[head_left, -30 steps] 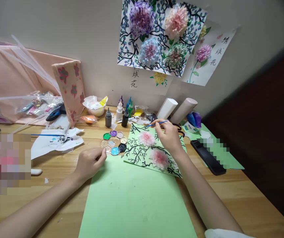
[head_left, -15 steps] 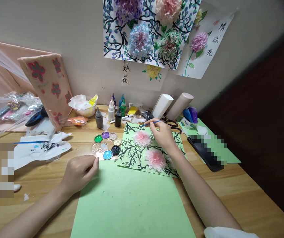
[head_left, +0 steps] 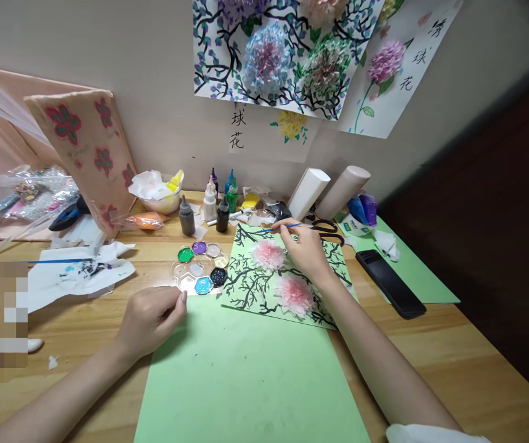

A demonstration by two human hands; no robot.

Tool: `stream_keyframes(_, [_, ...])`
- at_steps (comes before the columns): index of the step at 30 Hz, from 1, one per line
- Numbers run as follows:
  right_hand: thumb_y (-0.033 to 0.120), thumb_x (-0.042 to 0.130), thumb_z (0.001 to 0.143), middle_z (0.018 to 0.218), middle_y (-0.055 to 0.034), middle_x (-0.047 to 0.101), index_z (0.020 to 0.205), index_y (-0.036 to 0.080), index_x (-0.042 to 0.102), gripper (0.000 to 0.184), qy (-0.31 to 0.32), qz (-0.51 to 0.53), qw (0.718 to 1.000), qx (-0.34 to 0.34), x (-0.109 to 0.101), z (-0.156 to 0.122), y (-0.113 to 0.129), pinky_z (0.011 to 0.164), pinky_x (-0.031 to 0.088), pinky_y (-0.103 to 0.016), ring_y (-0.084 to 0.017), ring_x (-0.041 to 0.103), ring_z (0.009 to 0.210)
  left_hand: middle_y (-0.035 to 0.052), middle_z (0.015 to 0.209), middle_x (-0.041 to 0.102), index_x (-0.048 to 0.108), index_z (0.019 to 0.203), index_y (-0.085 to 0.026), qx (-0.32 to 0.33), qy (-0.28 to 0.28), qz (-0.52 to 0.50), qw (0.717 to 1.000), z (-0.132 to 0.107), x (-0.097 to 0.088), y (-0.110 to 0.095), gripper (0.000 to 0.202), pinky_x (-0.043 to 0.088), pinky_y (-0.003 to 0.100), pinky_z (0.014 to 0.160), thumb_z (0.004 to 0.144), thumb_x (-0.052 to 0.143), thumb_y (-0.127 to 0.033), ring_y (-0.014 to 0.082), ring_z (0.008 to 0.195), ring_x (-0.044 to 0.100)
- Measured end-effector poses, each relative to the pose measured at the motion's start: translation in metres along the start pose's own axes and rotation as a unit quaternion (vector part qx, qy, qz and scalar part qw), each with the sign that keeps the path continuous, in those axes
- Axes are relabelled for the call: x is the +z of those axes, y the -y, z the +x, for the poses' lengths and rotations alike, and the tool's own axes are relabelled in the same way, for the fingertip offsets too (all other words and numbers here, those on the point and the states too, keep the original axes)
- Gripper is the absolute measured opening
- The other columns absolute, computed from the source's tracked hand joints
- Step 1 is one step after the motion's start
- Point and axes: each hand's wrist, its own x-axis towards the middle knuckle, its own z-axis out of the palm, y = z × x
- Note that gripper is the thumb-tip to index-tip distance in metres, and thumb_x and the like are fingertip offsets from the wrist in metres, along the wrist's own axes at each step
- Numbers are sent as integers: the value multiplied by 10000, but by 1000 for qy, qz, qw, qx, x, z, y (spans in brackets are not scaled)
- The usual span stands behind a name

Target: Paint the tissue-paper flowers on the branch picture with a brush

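Evidently the thin blue paintbrush (head_left: 293,225) is in the right hand (head_left: 308,249), its fingers drawn together in a pinch around the handle; its tip points left, over the far edge of the painted green sheet (head_left: 251,278), though whether it touches the paper I cannot tell. That sheet lies under and to the left of the right hand, covered with black branches; the upper pink flower (head_left: 268,255) is just left of the hand, the lower pink flower (head_left: 294,296) nearer the person, beside the wrist. The left hand (head_left: 153,320) is curled into a loose fist by the corner of the large green sheet (head_left: 250,375), which spreads between the forearms; I cannot tell if anything is inside the curl. Just beyond the left hand sits the paint palette (head_left: 198,269), with green, purple, blue and black among its wells; farther out stand squeeze bottles (head_left: 222,215), and to that hand's left lies a stained tissue (head_left: 79,271). Past the right hand are black scissors (head_left: 329,226) and a white roll (head_left: 309,192); a black phone (head_left: 391,284) lies to its right.
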Motion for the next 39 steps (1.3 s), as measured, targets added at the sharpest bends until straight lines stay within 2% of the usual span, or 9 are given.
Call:
stream_keyframes(8, [218,441,869,911,-22,721,835,210,705,267,5,10,1000,0,2,-1,2,773,439,-288,-181,643,846,-57,478,288,352,522,-170,0,3,-7,1000,0,0,1,362,237,236,479,867,453,-133,76,438,273])
stream_keyframes(15, [218,440,868,862,-29,708,796,193,679,251,-17,11,1000,-18,-1,-3,4,759,448,-292,-175,637,813,-54,475,288,336,520,-170,2,5,-6,1000,0,1,0,368,232,241,476,867,450,-130,76,437,274])
stream_keyframes(24, [186,443,868,830,-28,684,794,207,630,203,-16,-39,996,-83,2,-8,12,792,442,-316,-189,604,836,-57,481,274,327,524,-171,9,-1,-6,1000,0,1,0,364,224,246,480,859,458,-115,77,444,258])
stream_keyframes(33, [188,437,867,872,-42,690,806,199,628,200,-2,-43,996,-76,6,-10,11,808,445,-322,-196,607,874,-56,484,277,336,520,-171,8,-3,-9,1000,0,1,0,365,223,250,479,858,459,-112,78,446,261])
stream_keyframes(39, [193,436,868,823,-30,680,805,209,637,212,-22,-12,996,-86,1,-12,21,792,440,-312,-190,601,838,-54,474,288,350,504,-172,5,5,-6,1000,1,1,-1,374,228,250,474,861,453,-124,81,442,269])
